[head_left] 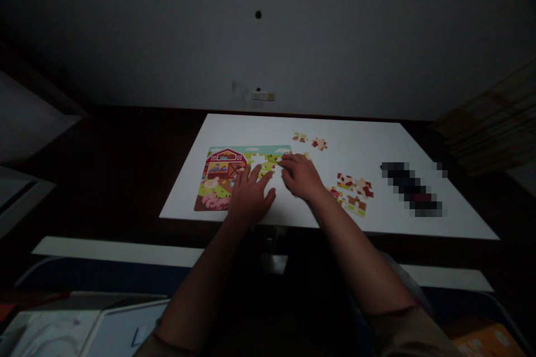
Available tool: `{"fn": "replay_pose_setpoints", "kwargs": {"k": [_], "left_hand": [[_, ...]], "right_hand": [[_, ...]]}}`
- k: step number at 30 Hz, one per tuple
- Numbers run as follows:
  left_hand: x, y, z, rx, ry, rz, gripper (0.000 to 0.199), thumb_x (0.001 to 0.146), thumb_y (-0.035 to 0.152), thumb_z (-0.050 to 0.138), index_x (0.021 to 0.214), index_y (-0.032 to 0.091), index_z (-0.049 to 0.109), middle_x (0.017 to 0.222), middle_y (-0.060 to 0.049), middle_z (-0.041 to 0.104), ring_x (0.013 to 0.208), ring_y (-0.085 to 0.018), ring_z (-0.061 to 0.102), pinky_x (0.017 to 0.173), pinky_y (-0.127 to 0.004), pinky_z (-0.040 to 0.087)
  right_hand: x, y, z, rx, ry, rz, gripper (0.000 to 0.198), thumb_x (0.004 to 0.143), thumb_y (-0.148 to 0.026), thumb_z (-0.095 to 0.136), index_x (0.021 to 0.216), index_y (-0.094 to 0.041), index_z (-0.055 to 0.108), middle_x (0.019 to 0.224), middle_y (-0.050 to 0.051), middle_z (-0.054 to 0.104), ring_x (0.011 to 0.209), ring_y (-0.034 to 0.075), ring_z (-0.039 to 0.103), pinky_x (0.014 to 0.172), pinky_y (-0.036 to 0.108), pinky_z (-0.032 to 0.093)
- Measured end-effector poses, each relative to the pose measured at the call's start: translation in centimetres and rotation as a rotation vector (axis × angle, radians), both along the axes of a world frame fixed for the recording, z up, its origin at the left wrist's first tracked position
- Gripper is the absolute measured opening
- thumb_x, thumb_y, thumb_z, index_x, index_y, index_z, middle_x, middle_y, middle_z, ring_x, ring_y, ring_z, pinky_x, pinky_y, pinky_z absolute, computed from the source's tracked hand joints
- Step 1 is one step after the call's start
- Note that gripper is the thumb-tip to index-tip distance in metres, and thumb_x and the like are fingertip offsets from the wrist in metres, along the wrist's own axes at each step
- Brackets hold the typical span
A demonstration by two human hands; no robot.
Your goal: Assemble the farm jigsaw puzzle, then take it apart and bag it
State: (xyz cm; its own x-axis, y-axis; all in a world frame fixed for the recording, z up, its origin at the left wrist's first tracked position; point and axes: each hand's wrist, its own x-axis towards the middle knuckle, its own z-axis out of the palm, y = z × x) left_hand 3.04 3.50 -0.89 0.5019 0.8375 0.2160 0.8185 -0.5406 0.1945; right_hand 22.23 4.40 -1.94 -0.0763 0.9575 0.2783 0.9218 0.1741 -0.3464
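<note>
A partly assembled farm jigsaw puzzle (215,184) lies on the white table, showing a red barn, pink pigs and green hills. White table shows through a gap near its upper middle. My left hand (250,192) rests over the lower middle of the puzzle, fingers spread. At its right side, my right hand (302,174) has its fingers bent and drawn together at a puzzle piece, mostly hidden under the fingertips. Loose brown-and-white cow puzzle pieces (363,187) lie to the right of that hand. Beyond it are two more loose pieces, one of them a cow piece (319,144).
The white table (335,150) ends at a front edge close to my forearms. A blurred-out dark object (410,187) lies on its right part. Behind stands a grey wall with a socket (263,96). An open box (125,329) is at lower left.
</note>
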Motion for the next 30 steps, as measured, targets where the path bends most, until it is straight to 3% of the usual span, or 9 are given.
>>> {"fn": "replay_pose_setpoints", "kwargs": {"k": [22,30], "left_hand": [[-0.1,-0.11,0.08,0.005,-0.042,-0.022,0.041,0.089,0.037,0.048,0.13,0.029,0.052,0.137,-0.005,0.046,0.133,-0.028,0.035,0.115,-0.047,0.023],[-0.04,-0.16,0.06,0.014,-0.039,0.037,0.039,0.09,0.036,0.047,0.128,0.03,0.053,0.137,-0.004,0.047,0.131,-0.028,0.037,0.113,-0.047,0.027]], "right_hand": [[0.04,-0.02,-0.05,0.024,0.011,0.006,0.035,0.085,-0.019,0.049,0.115,-0.023,0.066,0.124,0.008,0.06,0.117,0.027,0.049,0.102,0.045,0.038],[0.08,-0.06,-0.04,0.022,0.036,0.017,0.035,0.085,-0.019,0.049,0.116,-0.022,0.066,0.124,0.009,0.06,0.117,0.028,0.049,0.102,0.046,0.039]]}}
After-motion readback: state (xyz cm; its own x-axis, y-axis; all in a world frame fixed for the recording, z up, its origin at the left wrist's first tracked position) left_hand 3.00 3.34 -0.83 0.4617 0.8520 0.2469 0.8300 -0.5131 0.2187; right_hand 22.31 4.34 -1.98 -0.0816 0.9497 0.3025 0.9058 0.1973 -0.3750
